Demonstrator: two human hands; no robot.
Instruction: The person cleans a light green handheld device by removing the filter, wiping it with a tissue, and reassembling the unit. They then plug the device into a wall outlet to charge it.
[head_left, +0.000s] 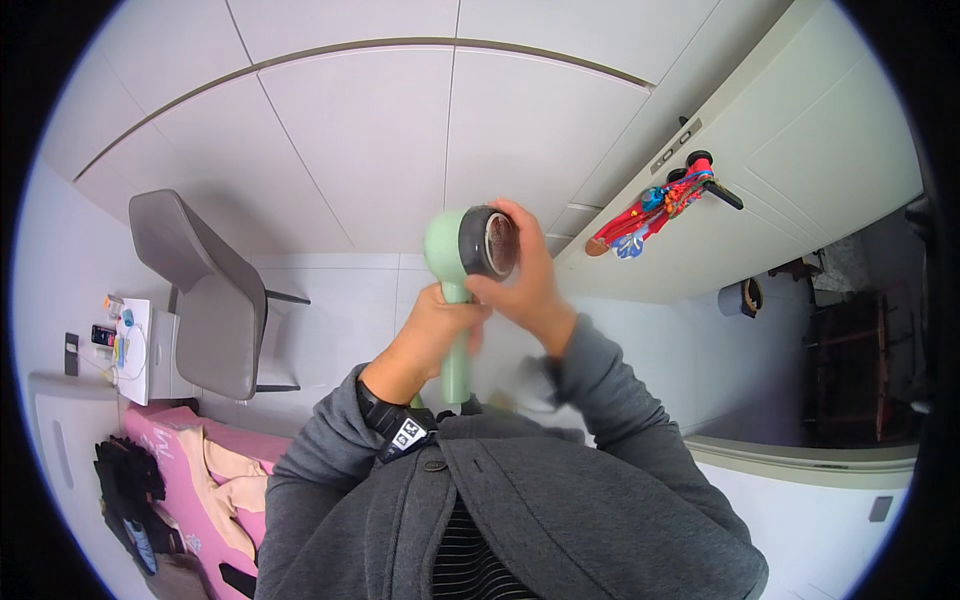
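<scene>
In front of my chest is a pale green hand-held appliance (445, 244), shaped like a hair dryer, with a rounded head and a straight handle. My left hand (429, 334) is wrapped around the upper handle, whose lower end points down toward my jacket. Thumb and fingers of my right hand (532, 289) hold the dark grey ring (472, 244) on the head's right side. A round, reddish-brown face shows inside that ring; its detail is unclear. Below my right wrist something is blurred, and I cannot tell what it is.
A grey chair (217, 300) stands left, beside a small white table (136, 360) with small items. A bed with pink bedding (191, 442) holds clothes. White cabinet doors (360, 142) rise ahead. At right, an open door (795, 180) has red straps (645, 217) hanging from its handle.
</scene>
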